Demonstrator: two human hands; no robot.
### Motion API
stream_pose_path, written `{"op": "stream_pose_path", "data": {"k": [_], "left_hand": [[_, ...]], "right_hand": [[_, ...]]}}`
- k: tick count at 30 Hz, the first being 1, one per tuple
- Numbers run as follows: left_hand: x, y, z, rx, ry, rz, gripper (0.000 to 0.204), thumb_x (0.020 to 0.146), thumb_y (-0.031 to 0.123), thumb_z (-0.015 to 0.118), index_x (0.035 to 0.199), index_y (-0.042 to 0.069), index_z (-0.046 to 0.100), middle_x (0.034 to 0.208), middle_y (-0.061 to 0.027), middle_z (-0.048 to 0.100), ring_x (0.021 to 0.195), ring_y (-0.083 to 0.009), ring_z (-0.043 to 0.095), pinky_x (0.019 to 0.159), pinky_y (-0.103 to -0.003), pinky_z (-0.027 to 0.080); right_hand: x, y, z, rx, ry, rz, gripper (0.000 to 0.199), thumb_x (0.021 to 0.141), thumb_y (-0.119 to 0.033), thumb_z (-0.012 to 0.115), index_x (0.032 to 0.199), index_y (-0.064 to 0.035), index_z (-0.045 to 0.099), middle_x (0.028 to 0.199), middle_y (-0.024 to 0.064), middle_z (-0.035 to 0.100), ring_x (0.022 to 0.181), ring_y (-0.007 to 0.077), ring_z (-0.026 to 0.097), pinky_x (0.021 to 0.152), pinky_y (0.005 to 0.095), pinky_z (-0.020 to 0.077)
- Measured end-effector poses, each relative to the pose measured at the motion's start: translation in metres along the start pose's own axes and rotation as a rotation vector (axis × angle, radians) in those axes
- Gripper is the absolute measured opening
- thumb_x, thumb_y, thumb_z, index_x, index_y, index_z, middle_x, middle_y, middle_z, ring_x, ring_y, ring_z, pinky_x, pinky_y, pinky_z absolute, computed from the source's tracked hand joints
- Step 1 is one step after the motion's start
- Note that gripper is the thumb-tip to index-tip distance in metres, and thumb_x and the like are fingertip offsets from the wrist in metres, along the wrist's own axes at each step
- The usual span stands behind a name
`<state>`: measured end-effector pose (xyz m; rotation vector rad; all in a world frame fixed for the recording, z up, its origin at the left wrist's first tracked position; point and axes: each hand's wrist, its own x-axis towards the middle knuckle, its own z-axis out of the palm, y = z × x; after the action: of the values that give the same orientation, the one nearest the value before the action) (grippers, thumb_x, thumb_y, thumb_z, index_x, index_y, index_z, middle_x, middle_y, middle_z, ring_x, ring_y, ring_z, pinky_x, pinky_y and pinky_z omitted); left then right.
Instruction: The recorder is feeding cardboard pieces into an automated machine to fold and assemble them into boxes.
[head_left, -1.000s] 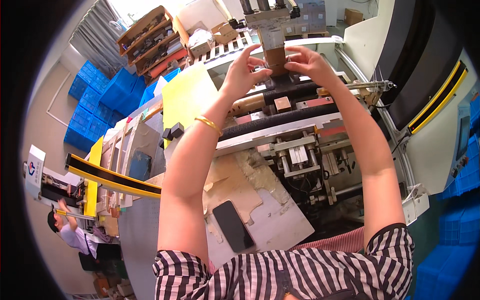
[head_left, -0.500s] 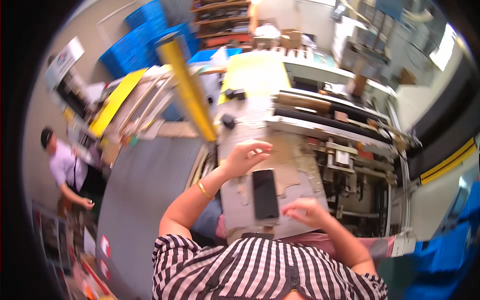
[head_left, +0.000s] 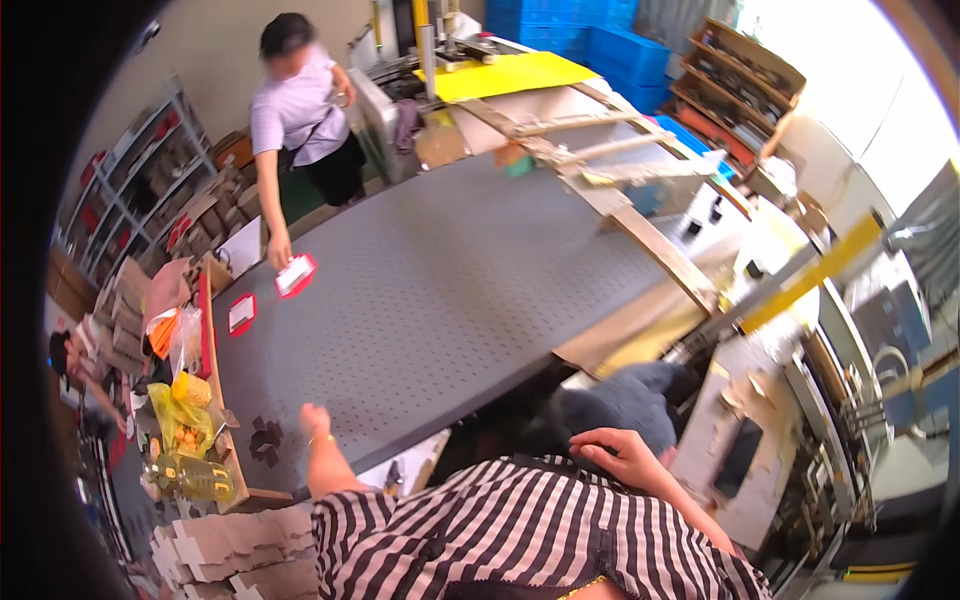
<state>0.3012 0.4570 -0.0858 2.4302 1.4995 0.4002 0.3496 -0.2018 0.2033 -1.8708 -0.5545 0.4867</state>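
My left hand (head_left: pixel 316 420) reaches over the near left part of a grey perforated table (head_left: pixel 420 290). It is foreshortened, so its fingers do not show clearly. Close by lie small dark pieces (head_left: pixel 265 440). My right hand (head_left: pixel 622 455) hovers in front of my body with fingers loosely bent, thumb apart and nothing visible in it. Two red-edged pieces with white middles lie at the table's left: a nearer one (head_left: pixel 241 314) and a farther one (head_left: pixel 296 276). A co-worker's hand (head_left: pixel 279 250) reaches to the farther one. The phone (head_left: pixel 738 457) rests on a cardboard-covered bench (head_left: pixel 765 375).
A co-worker (head_left: pixel 300 110) stands beyond the table. Left of it are a wooden ledge (head_left: pixel 210 340), a yellow bag (head_left: pixel 185 415), a plastic jar (head_left: pixel 195 478) and stacked cardboard (head_left: pixel 235 545). A grey padded seat (head_left: pixel 625 400) and a yellow post (head_left: pixel 815 270) stand to the right.
My view has turned left, from the bench with the phone to the grey table. Both hands have left the phone's sides. The co-worker now reaches onto the table toward a red-edged piece.
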Motion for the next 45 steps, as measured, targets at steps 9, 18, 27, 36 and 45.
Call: {"op": "stream_pose_path", "data": {"k": [9,18,27,36,45], "left_hand": [[0.012,-0.07,-0.087,0.16,-0.128,-0.357,0.05,0.086,0.012,0.064,0.133,0.014,0.046,0.138,-0.0202,0.043,0.126,-0.0346,0.045,0.101,-0.043,0.043],[0.03,-0.03,-0.07,0.236,-0.258,-0.262,0.017,0.088,0.001,0.059,0.102,0.001,0.068,0.115,-0.02,0.064,0.107,-0.0339,0.062,0.093,-0.039,0.051],[-0.142,0.298,-0.067,-0.955,-0.942,0.687,0.009,0.089,0.011,0.065,0.085,0.003,0.068,0.075,-0.0015,0.065,0.066,-0.0072,0.055,0.059,-0.023,0.045],[-0.503,0.481,-0.254,-0.918,-1.178,2.202,0.015,0.078,0.012,0.075,0.091,0.006,0.07,0.084,-0.0067,0.067,0.075,-0.0205,0.063,0.067,-0.031,0.049],[-0.678,0.517,-0.291,-0.59,-1.648,2.343,0.014,0.078,0.014,0.078,0.089,0.007,0.071,0.09,-0.0044,0.065,0.081,-0.0171,0.061,0.07,-0.031,0.049]], "right_hand": [[0.144,-0.038,0.06,-0.318,-0.315,-0.26,0.026,0.09,-0.019,0.062,0.109,-0.0011,0.066,0.095,0.0143,0.069,0.089,0.0277,0.065,0.08,0.0375,0.0531],[0.122,-0.027,0.059,-0.426,-0.277,-0.208,0.027,0.09,-0.021,0.063,0.108,-0.0016,0.066,0.093,0.0139,0.069,0.087,0.0283,0.065,0.08,0.0378,0.053],[0.005,-0.012,0.002,-0.438,0.097,-0.285,0.024,0.088,-0.019,0.065,0.107,-0.0048,0.065,0.095,0.0144,0.067,0.09,0.0311,0.063,0.079,0.0402,0.0511],[-0.212,0.003,-0.072,-0.51,0.879,-0.177,0.033,0.085,-0.008,0.066,0.117,-0.0048,0.063,0.112,0.0132,0.065,0.106,0.0283,0.059,0.093,0.0386,0.0457],[-0.357,0.04,-0.102,0.023,1.072,-0.018,0.032,0.09,-0.02,0.065,0.116,-0.0031,0.063,0.115,0.0119,0.064,0.109,0.0229,0.059,0.096,0.0338,0.0442]]}}
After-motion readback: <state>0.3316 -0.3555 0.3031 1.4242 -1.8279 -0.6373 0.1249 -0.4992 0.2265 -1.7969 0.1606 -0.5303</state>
